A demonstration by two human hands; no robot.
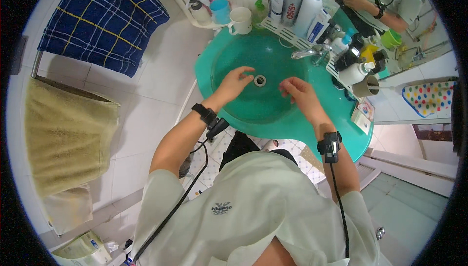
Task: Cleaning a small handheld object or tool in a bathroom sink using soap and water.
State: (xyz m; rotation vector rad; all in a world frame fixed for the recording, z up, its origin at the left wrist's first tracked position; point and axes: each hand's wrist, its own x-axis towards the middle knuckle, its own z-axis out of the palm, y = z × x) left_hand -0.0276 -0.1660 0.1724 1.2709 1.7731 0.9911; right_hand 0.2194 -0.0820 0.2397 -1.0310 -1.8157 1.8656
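— Hands first: where are they against the drain (260, 80)?
— Left hand (234, 81) sits just left of the drain, fingers loosely curled, holding nothing. Right hand (298, 92) is just right of it, fingertips pinched together; whether they grip anything, I cannot tell.
— And the basin?
— Drain lies mid-bowl in the green sink (229, 54); the chrome tap (310, 51) stands beyond it, to the right.

I cannot tell whether my left hand (234, 83) or my right hand (298, 92) pinches anything; the fingertips are too small to read. My chest hides the near rim of the green sink (222, 51). The tap (312, 51) is partly lost among the bottles (300, 2) behind it. The mirror (414, 27) shows only arms and torso, cut off by the picture's edge.
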